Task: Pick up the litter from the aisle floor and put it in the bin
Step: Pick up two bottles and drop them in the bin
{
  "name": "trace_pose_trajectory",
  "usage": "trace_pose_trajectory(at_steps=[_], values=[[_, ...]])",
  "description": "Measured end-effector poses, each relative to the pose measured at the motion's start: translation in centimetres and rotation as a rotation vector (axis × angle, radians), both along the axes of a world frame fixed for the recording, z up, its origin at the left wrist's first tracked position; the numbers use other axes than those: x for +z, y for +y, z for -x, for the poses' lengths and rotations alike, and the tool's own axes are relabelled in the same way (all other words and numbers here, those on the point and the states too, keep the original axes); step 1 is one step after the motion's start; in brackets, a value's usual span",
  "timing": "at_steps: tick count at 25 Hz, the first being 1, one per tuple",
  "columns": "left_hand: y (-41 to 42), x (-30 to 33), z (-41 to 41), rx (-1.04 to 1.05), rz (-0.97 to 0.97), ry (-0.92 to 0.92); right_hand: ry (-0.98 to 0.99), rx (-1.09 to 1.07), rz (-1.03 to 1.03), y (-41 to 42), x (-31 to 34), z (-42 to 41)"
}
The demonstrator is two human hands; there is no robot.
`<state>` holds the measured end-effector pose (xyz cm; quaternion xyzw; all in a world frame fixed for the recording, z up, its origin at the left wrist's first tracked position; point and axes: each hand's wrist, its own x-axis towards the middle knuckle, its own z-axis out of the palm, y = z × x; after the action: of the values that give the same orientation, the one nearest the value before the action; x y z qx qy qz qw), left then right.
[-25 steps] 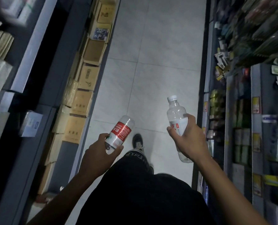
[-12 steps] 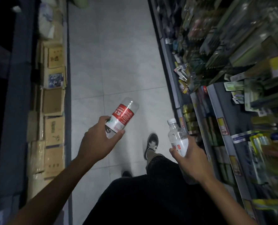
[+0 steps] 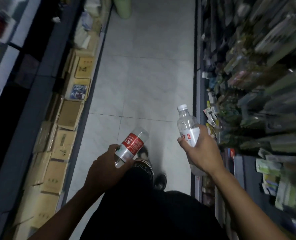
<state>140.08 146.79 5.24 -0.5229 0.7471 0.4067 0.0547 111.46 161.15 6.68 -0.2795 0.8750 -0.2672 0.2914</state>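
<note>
My left hand (image 3: 107, 168) grips a clear plastic bottle with a red label (image 3: 132, 144), its base pointing away from me. In my right hand (image 3: 201, 153) I hold a second clear bottle with a white cap and white label (image 3: 187, 124), upright and tilted slightly left. Both hands are held out over the grey tiled aisle floor (image 3: 143, 80). A pale green bin (image 3: 123, 7) stands at the far end of the aisle, near the left shelving; its top is cut off by the frame edge.
Cardboard boxes (image 3: 69, 115) line the foot of the left shelving. Packed, blurred shelves of goods (image 3: 258, 84) run along the right. My dark trousers and shoes (image 3: 159, 181) are below the hands. The tiled lane between the shelves leads to the bin.
The view has swung and moved forward along the aisle; the green bin has come into sight at the top. Both hands still hold their bottles, the right one raised higher.
</note>
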Motion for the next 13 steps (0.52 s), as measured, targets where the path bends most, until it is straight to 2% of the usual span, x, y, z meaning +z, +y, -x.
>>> trace_pose_trajectory(at_steps=[6, 13], values=[[-11.4, -1.7, 6.4, 0.066, 0.089, -0.005, 0.053, 0.07, -0.018, -13.0, 0.3, 8.1], [-27.3, 1.1, 20.4, -0.073, 0.183, 0.118, 0.061, -0.001, -0.156, -20.5, 0.1, 16.8]])
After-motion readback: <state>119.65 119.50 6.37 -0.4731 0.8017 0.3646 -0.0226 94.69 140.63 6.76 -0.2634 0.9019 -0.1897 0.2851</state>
